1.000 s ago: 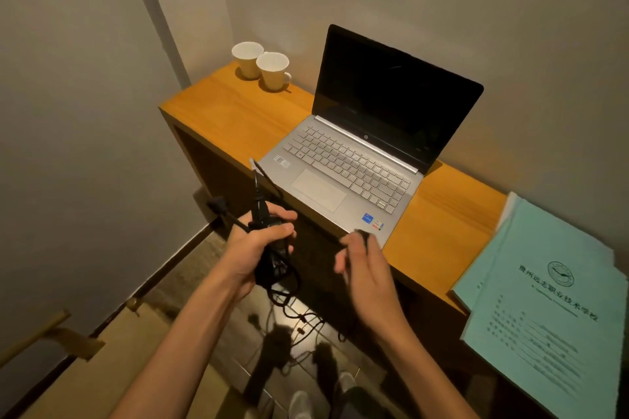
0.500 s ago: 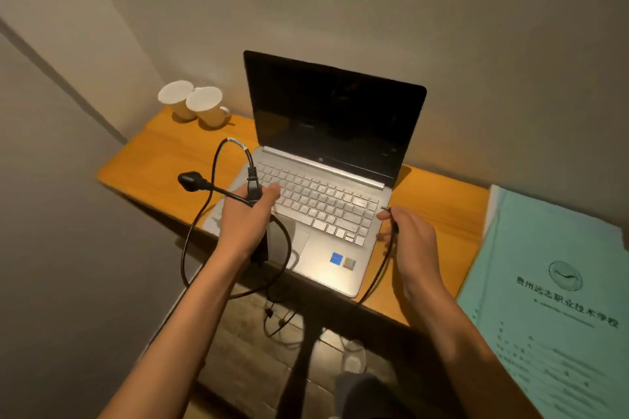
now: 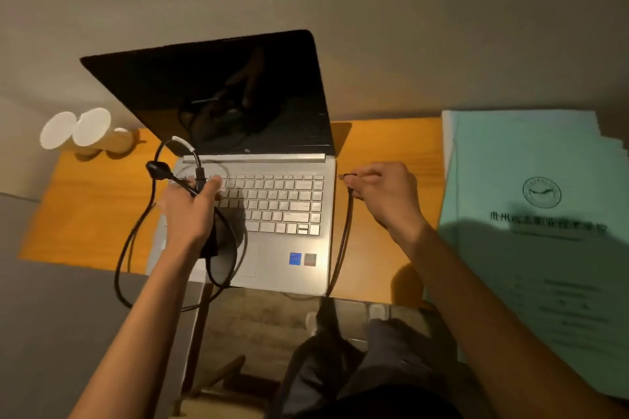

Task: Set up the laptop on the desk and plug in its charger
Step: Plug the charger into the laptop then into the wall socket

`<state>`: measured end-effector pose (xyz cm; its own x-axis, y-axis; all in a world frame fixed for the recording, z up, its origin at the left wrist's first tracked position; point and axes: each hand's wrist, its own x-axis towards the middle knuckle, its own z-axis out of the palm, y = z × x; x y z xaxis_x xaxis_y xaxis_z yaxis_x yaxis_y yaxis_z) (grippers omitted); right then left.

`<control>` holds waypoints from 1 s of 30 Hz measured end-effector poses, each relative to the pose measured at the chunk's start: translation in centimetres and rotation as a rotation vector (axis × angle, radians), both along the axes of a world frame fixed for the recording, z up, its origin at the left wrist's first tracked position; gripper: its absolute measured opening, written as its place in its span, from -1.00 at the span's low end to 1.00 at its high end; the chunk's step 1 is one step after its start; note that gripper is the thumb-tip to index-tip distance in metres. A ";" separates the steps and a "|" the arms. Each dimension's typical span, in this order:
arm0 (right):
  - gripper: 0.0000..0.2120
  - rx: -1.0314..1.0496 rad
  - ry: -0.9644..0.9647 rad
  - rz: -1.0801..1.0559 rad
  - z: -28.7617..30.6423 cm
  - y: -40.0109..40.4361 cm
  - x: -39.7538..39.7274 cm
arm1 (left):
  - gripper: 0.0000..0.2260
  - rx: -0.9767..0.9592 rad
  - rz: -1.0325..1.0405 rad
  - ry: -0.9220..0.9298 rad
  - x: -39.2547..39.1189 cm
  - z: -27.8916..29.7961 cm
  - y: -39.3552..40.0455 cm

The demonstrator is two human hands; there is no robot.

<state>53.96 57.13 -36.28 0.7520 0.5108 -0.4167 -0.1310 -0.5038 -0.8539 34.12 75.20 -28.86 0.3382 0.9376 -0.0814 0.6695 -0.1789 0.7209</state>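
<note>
A silver laptop (image 3: pixel 272 201) stands open on the wooden desk (image 3: pixel 85 214), its screen dark. My left hand (image 3: pixel 190 211) hovers over the keyboard's left side, gripping the black charger brick (image 3: pixel 209 245) with looped cable and the wall plug (image 3: pixel 158 168) sticking out to the left. My right hand (image 3: pixel 384 194) pinches the charger's thin connector tip (image 3: pixel 343 176) just off the laptop's right edge, the tip pointing at that side. The connector's cable (image 3: pixel 342 248) hangs down past the desk's front edge.
Two white cups (image 3: pixel 76 129) stand at the desk's back left. A stack of teal printed booklets (image 3: pixel 531 214) covers the desk's right end. Grey walls close in behind and to the left. My legs and the tiled floor show below the desk.
The view has swung to look straight down. My right hand has moved from the laptop's front right corner up along its right edge, bringing the connector tip beside it. My left hand stays over the keyboard.
</note>
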 end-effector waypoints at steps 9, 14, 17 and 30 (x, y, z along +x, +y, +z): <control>-0.91 -0.025 -0.119 -0.052 0.5 0.4 -0.4 | -0.60 -0.219 0.025 0.111 -0.9 -0.1 3.1; -0.90 -0.045 -0.046 -0.046 1.0 0.2 -0.2 | -0.66 -0.209 -0.040 0.141 0.3 0.5 2.1; -0.90 -0.047 -0.024 -0.038 1.1 0.0 -0.1 | -0.68 -0.176 -0.051 0.162 0.5 0.3 2.2; -0.86 0.019 -0.024 0.008 -0.4 0.1 0.7 | -0.75 -0.203 -0.169 0.006 4.9 -1.0 -4.6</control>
<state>54.68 57.21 -36.71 0.7577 0.5246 -0.3881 -0.1060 -0.4879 -0.8664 38.99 70.56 -29.87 0.4878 0.8318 -0.2647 0.6467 -0.1407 0.7496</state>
